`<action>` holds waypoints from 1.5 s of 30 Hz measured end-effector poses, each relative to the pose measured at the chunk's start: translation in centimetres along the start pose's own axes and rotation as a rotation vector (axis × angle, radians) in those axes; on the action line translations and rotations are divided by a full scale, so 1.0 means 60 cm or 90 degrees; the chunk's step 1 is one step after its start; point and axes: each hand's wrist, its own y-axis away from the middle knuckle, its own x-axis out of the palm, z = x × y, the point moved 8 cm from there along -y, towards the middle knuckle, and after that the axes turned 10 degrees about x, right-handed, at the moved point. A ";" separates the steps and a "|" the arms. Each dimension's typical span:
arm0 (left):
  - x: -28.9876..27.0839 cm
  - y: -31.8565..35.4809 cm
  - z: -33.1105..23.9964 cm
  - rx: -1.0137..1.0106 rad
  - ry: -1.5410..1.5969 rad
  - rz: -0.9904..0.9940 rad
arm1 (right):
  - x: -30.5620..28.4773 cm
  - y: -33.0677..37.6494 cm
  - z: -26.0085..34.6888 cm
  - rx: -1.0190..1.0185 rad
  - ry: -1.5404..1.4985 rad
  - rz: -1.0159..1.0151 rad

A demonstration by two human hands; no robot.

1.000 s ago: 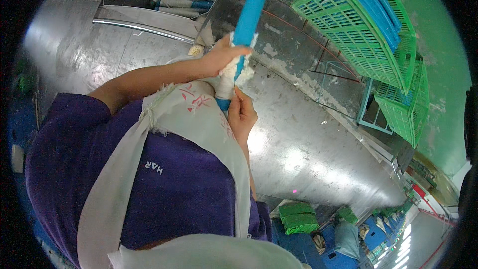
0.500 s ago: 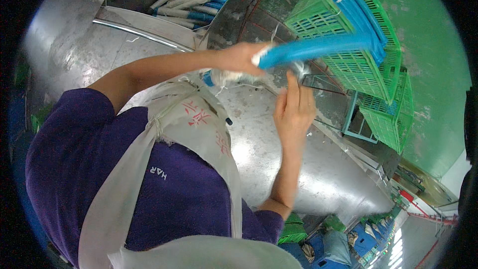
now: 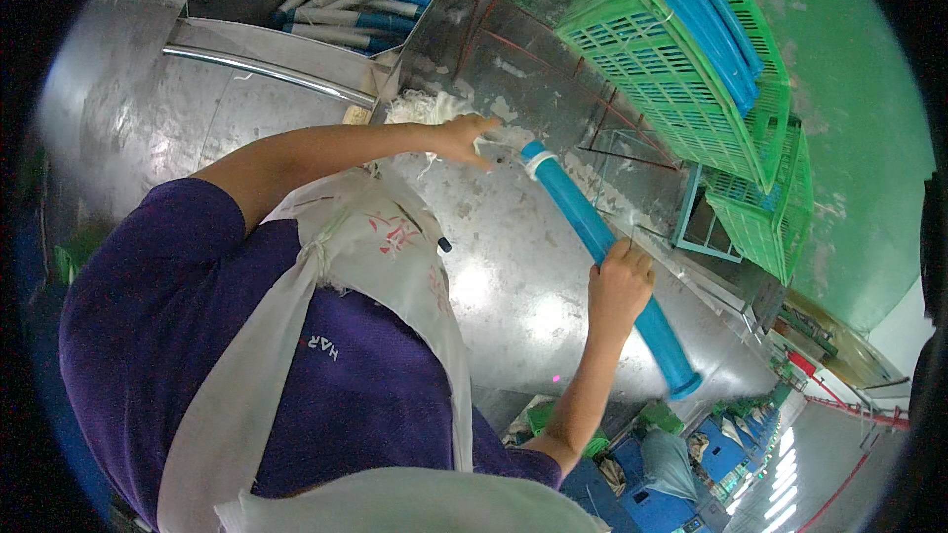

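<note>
— Where is the left hand point(image 3: 462, 138)?

— At eleven o'clock from the blue tube point(image 3: 604, 240), fingers pinched on white fibre point(image 3: 499, 141) at the tube's upper end, over the steel table point(image 3: 148, 109).

— And the tube's line?

— Long axis runs eleven to five. The right hand point(image 3: 620, 286) is closed around its middle, so it is the nearer one.

— Beyond that?

— Green crates point(image 3: 681, 79) at two o'clock, holding more tubes.

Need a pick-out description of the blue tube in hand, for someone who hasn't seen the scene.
Start at the shiny metal table. Over its right part the right hand grips a long blue tube slanting down-right, the left hand at its white-ringed top end. Other blue tubes lie in the green crate or the tray.
</note>
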 end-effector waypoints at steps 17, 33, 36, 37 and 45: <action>-0.284 0.034 -0.061 -0.046 0.847 -0.528 | 0.005 -0.050 0.321 0.166 -1.269 0.704; -0.515 0.060 0.137 -0.022 0.723 -0.687 | -0.036 -0.266 0.461 0.148 -1.033 0.691; -0.519 0.048 0.172 -0.066 0.816 -0.611 | -0.063 -0.257 0.516 0.169 -1.372 1.059; -0.529 0.046 0.185 -0.047 0.857 -0.613 | -0.101 -0.247 0.534 0.156 -1.545 1.347; -0.582 0.034 0.293 -0.015 0.832 -0.723 | -0.078 -0.421 0.427 -0.084 -0.527 0.328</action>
